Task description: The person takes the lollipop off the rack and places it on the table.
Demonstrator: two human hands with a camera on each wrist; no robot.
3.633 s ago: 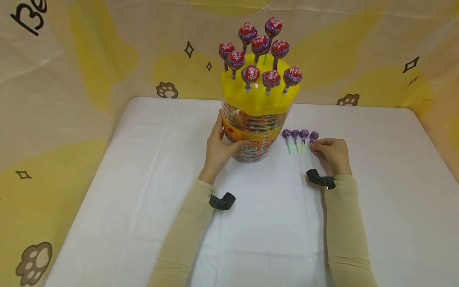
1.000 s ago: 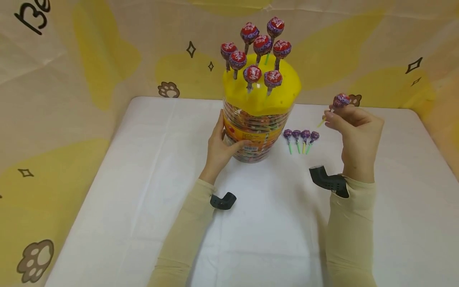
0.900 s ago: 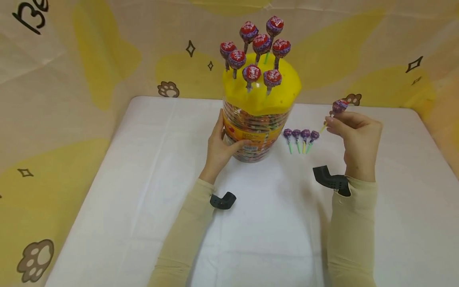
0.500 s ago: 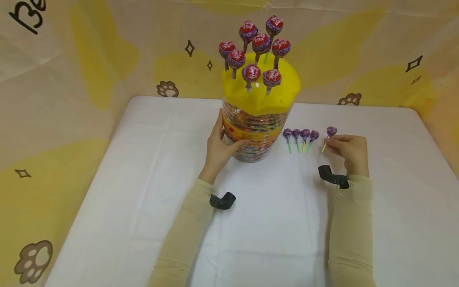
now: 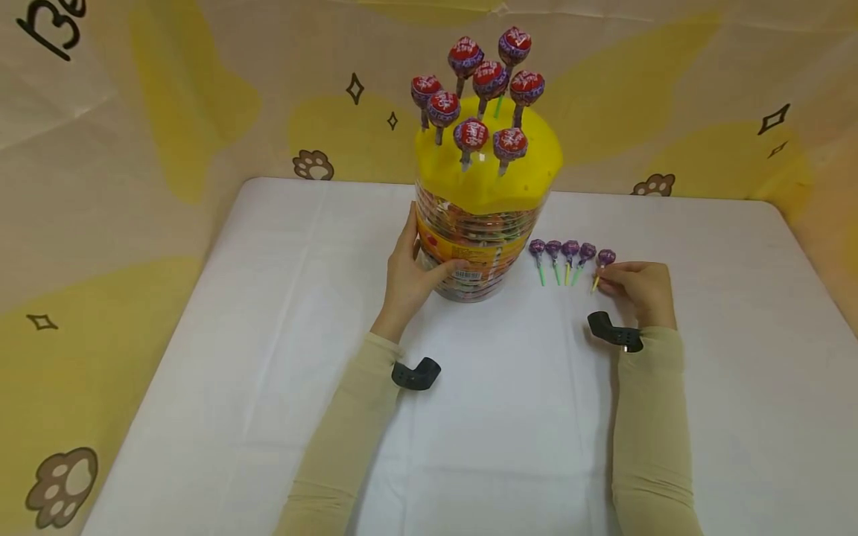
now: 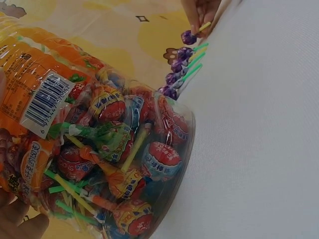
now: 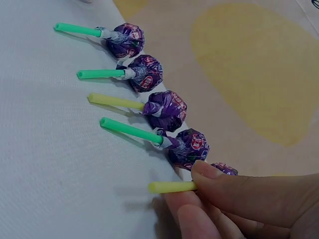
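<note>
My left hand [image 5: 410, 281] grips the side of a clear plastic jar [image 5: 480, 232] filled with wrapped lollipops, its thumb across the label. The jar has a yellow lid [image 5: 489, 192], from which several red-and-purple lollipops [image 5: 488, 79] stand upright on their sticks. To the right of the jar, my right hand [image 5: 642, 290] pinches a purple-wrapped lollipop [image 5: 606, 257] with a yellow stick between thumb and fingers, low at the table. It is at the right end of a row of purple lollipops [image 7: 145, 73] with green and yellow sticks, heads toward the back. Fingertips partly hide its head in the right wrist view.
A white cloth covers the table [image 5: 496, 439]. Behind it and at the sides hangs a cream-and-yellow patterned backdrop [image 5: 603, 97]. Black wrist cameras are strapped at both cuffs; the left one [image 5: 416, 374] points inward.
The front-right lollipop has left the lid. My right hand, earlier at the row's end lollipop, has brought another from the upper right down beside the row. My left hand stays on the jar.
</note>
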